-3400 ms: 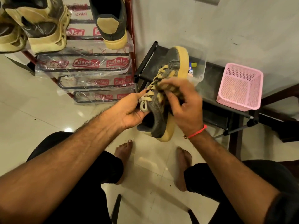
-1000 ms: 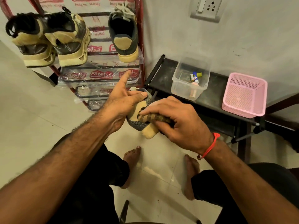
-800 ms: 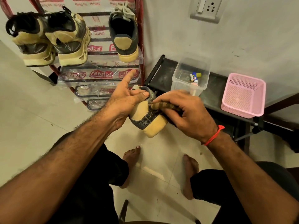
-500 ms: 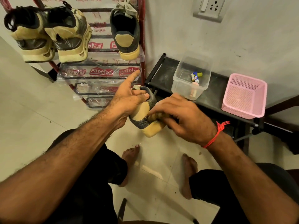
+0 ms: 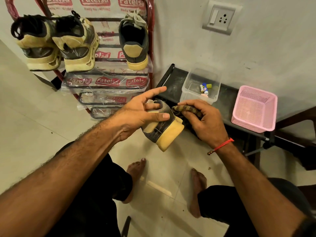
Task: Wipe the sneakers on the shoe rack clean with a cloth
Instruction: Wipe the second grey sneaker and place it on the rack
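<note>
Four sneakers, one cloth, two containers

One grey-and-tan sneaker (image 5: 162, 129) is held in the left hand (image 5: 142, 113); three more sneakers (image 5: 37, 47) (image 5: 77, 47) (image 5: 135, 41) sit on the one shoe rack (image 5: 106, 81) up and to the left of both hands. One striped cloth (image 5: 186, 108) is bunched in the right hand (image 5: 205, 122). Beyond that hand stand one clear plastic tub (image 5: 201, 86) and, to its right, one pink mesh basket (image 5: 254, 108).

Since half a second ago, the right hand (image 5: 204, 123) has lifted the striped cloth (image 5: 185, 108) from the sneaker (image 5: 162, 129) heel's sole edge up to its collar — the heel patch now exposed.
</note>
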